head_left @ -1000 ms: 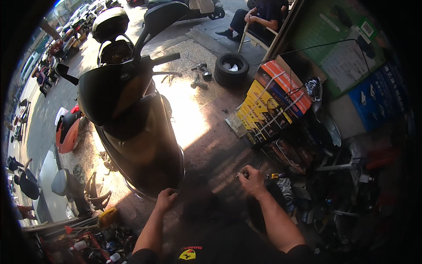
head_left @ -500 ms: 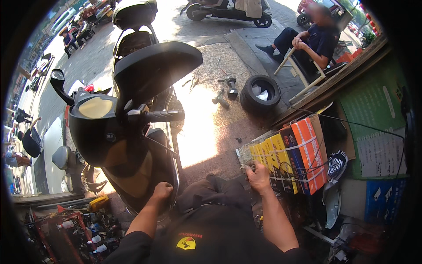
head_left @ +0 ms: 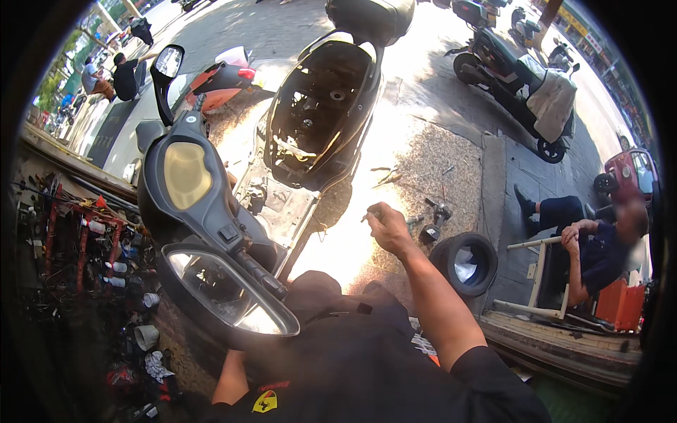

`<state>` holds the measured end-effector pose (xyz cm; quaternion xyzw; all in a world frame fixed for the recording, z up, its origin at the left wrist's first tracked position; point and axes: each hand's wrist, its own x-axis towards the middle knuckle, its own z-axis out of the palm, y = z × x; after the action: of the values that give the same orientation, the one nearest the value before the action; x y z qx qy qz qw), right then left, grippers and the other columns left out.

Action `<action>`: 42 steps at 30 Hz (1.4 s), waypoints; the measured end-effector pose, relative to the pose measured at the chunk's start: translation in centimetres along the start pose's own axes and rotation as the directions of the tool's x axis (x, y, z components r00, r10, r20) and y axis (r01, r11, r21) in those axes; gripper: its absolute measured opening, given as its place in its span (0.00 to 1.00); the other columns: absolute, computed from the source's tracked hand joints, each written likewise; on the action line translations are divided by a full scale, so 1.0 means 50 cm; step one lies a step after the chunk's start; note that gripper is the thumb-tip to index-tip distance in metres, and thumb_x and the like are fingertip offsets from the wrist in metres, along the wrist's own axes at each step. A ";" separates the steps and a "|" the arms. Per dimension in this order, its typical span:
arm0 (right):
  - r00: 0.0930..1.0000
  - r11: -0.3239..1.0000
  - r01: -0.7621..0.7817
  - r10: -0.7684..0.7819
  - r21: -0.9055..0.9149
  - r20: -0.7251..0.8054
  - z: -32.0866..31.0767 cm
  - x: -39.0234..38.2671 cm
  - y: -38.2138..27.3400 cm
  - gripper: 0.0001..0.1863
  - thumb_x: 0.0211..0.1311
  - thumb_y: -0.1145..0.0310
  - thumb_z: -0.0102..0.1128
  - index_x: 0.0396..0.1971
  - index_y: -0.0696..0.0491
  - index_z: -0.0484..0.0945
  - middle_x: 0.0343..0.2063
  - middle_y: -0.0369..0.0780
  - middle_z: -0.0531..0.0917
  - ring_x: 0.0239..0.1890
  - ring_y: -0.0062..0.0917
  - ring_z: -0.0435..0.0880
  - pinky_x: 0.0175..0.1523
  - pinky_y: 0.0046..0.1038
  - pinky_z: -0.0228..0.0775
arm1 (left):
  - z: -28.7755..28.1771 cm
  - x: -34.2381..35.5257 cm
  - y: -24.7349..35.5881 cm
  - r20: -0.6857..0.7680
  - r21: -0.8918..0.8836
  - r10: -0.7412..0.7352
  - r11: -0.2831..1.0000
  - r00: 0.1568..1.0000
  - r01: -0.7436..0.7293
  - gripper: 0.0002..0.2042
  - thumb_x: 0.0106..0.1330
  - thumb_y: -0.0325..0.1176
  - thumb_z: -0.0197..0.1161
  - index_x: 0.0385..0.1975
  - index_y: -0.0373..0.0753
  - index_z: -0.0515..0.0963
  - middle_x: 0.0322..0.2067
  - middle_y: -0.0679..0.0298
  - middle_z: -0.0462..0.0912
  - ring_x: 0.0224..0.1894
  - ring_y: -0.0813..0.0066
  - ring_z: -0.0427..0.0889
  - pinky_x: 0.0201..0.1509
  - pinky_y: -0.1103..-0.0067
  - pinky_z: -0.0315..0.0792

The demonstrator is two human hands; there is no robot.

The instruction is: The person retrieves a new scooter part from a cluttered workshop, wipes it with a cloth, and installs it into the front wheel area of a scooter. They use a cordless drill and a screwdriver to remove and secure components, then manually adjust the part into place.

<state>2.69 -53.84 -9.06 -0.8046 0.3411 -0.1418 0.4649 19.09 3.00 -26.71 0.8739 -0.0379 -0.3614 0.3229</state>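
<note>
My right hand [head_left: 384, 224] is held out over the sunlit pavement with its fingers pinched together. Something small seems to stick out at the fingertips, too small to name. My left forearm [head_left: 231, 379] runs up behind the scooter's near mirror [head_left: 233, 292], which hides the left hand. Beside me on the left stands a partly stripped scooter [head_left: 222, 176]. Its seat opening [head_left: 321, 106] lies uncovered, with bare parts and wires inside. Beyond my right hand, pliers [head_left: 386, 176] and a dark power tool [head_left: 437, 218] lie on the ground.
A black tyre [head_left: 465, 264] lies right of my forearm. A person [head_left: 599, 247] sits on a chair at the right. A red rack [head_left: 81, 233] stands amid cluttered parts at left. Another scooter [head_left: 522, 88] is parked behind; an orange-red body panel [head_left: 218, 84] lies beyond the scooter.
My view has turned leftward, toward the scooter. My right hand has left the stacked boxes and now reaches over the pavement. My left hand has gone out of sight behind the mirror.
</note>
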 end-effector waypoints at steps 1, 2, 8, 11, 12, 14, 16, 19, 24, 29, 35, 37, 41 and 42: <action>0.999 0.999 -0.008 0.010 -0.031 0.047 -0.007 0.045 0.003 0.12 0.67 0.67 0.58 0.42 0.60 0.77 0.25 0.42 0.83 0.23 0.24 0.80 0.32 0.28 0.74 | 0.021 -0.029 -0.018 0.044 -0.092 -0.097 0.991 0.994 0.101 0.06 0.65 0.33 0.60 0.36 0.38 0.80 0.23 0.68 0.80 0.22 0.76 0.79 0.22 0.78 0.72; 0.996 0.998 0.055 -0.053 -0.024 0.073 -0.014 0.089 0.007 0.12 0.68 0.67 0.57 0.43 0.60 0.77 0.25 0.42 0.83 0.24 0.24 0.80 0.32 0.28 0.74 | 0.042 -0.062 -0.029 0.099 -0.180 -0.186 0.963 0.977 0.202 0.06 0.65 0.33 0.59 0.36 0.38 0.80 0.23 0.68 0.80 0.21 0.76 0.78 0.22 0.78 0.72; 0.964 0.998 0.015 0.003 -0.066 0.265 -0.048 0.312 0.019 0.12 0.65 0.67 0.58 0.43 0.59 0.77 0.28 0.48 0.85 0.33 0.38 0.86 0.40 0.36 0.76 | 0.236 -0.041 0.113 0.120 -0.739 -0.389 0.580 0.913 0.344 0.05 0.64 0.32 0.60 0.36 0.40 0.78 0.22 0.69 0.76 0.19 0.79 0.73 0.18 0.80 0.66; 0.937 0.998 0.022 -0.001 -0.055 0.349 -0.070 0.377 0.022 0.11 0.65 0.69 0.57 0.43 0.59 0.78 0.26 0.47 0.84 0.29 0.33 0.85 0.38 0.35 0.76 | 0.302 -0.017 0.227 0.007 -0.790 -0.277 0.587 0.961 0.175 0.04 0.63 0.32 0.59 0.35 0.41 0.78 0.23 0.69 0.77 0.20 0.81 0.73 0.19 0.82 0.65; 0.930 0.998 0.017 0.007 -0.062 0.367 -0.075 0.403 0.020 0.11 0.65 0.70 0.55 0.43 0.59 0.78 0.25 0.46 0.84 0.28 0.32 0.85 0.36 0.34 0.76 | 0.316 -0.016 0.270 0.001 -0.772 -0.298 0.606 0.954 0.190 0.05 0.64 0.32 0.59 0.35 0.41 0.78 0.25 0.69 0.77 0.20 0.81 0.73 0.20 0.82 0.65; 0.919 0.993 0.102 -0.069 -0.064 0.389 -0.085 0.471 0.017 0.11 0.65 0.70 0.55 0.43 0.60 0.77 0.25 0.46 0.84 0.27 0.32 0.85 0.36 0.34 0.76 | 0.338 -0.020 0.359 -0.183 -0.660 -0.441 0.717 0.879 0.222 0.04 0.65 0.32 0.59 0.36 0.42 0.77 0.24 0.70 0.77 0.20 0.82 0.73 0.21 0.83 0.65; 0.910 0.992 0.082 -0.037 -0.092 0.413 -0.095 0.551 0.024 0.11 0.65 0.71 0.54 0.43 0.60 0.77 0.26 0.46 0.84 0.26 0.33 0.85 0.36 0.34 0.76 | 0.337 -0.023 0.434 -0.095 -0.746 -0.496 0.610 0.863 0.268 0.06 0.65 0.31 0.59 0.38 0.40 0.79 0.25 0.69 0.79 0.22 0.81 0.76 0.23 0.83 0.67; 0.878 0.992 0.107 -0.127 0.070 0.462 -0.082 0.695 0.058 0.10 0.66 0.70 0.54 0.42 0.59 0.77 0.24 0.45 0.83 0.25 0.28 0.83 0.32 0.31 0.74 | 0.366 0.001 0.538 -0.154 -0.760 -0.532 0.603 0.833 0.244 0.08 0.64 0.31 0.59 0.40 0.38 0.80 0.25 0.69 0.79 0.23 0.81 0.77 0.23 0.83 0.68; 0.828 0.998 -0.014 -0.022 0.060 0.561 -0.011 0.918 0.126 0.06 0.71 0.71 0.51 0.43 0.55 0.71 0.23 0.35 0.74 0.21 0.20 0.78 0.23 0.20 0.71 | 0.393 0.093 0.729 -0.214 -0.775 -0.569 0.594 0.794 0.217 0.10 0.65 0.33 0.59 0.42 0.37 0.80 0.29 0.67 0.81 0.26 0.80 0.78 0.27 0.82 0.70; 0.805 0.966 0.240 -0.142 -0.097 0.576 0.020 1.056 0.135 0.08 0.69 0.72 0.51 0.44 0.57 0.75 0.26 0.37 0.80 0.26 0.18 0.78 0.31 0.23 0.72 | 0.372 0.287 0.913 -0.217 -0.729 -0.456 0.663 0.863 0.167 0.14 0.66 0.36 0.59 0.45 0.34 0.79 0.34 0.62 0.83 0.33 0.76 0.81 0.36 0.79 0.74; 0.811 0.972 0.213 -0.122 -0.095 0.572 0.144 1.197 0.114 0.09 0.65 0.71 0.57 0.43 0.57 0.78 0.25 0.40 0.81 0.26 0.21 0.79 0.35 0.25 0.72 | 0.379 0.707 1.026 -0.259 -0.647 -0.132 0.760 0.957 -0.070 0.13 0.68 0.35 0.59 0.46 0.33 0.78 0.30 0.68 0.79 0.29 0.81 0.77 0.33 0.83 0.73; 0.787 0.979 0.200 -0.146 -0.025 0.599 0.198 1.244 0.120 0.07 0.67 0.72 0.56 0.42 0.57 0.77 0.23 0.36 0.80 0.25 0.16 0.75 0.33 0.22 0.70 | 0.397 0.860 1.060 -0.234 -0.780 -0.124 0.616 0.964 -0.110 0.11 0.67 0.33 0.61 0.43 0.33 0.80 0.27 0.70 0.77 0.28 0.83 0.75 0.32 0.85 0.71; 0.762 0.994 -0.089 0.028 0.061 0.647 0.334 1.337 0.154 0.07 0.69 0.73 0.54 0.42 0.57 0.77 0.25 0.32 0.79 0.24 0.12 0.75 0.30 0.18 0.69 | 0.401 1.130 1.111 -0.186 -0.593 -0.141 0.805 0.972 0.004 0.13 0.64 0.33 0.64 0.47 0.36 0.79 0.32 0.65 0.82 0.30 0.82 0.78 0.36 0.83 0.73; 0.766 0.990 -0.127 0.057 0.064 0.641 0.369 1.357 0.168 0.07 0.68 0.74 0.54 0.43 0.57 0.77 0.26 0.33 0.79 0.25 0.13 0.76 0.30 0.18 0.70 | 0.408 1.181 1.121 -0.224 -0.541 -0.116 0.840 0.968 -0.025 0.15 0.64 0.34 0.64 0.50 0.36 0.78 0.37 0.60 0.83 0.34 0.76 0.81 0.41 0.79 0.75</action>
<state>58.57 -90.82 -31.95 -0.7621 0.1946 0.1447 0.6004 58.54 -69.85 -40.22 0.7864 0.1268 -0.2528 0.5492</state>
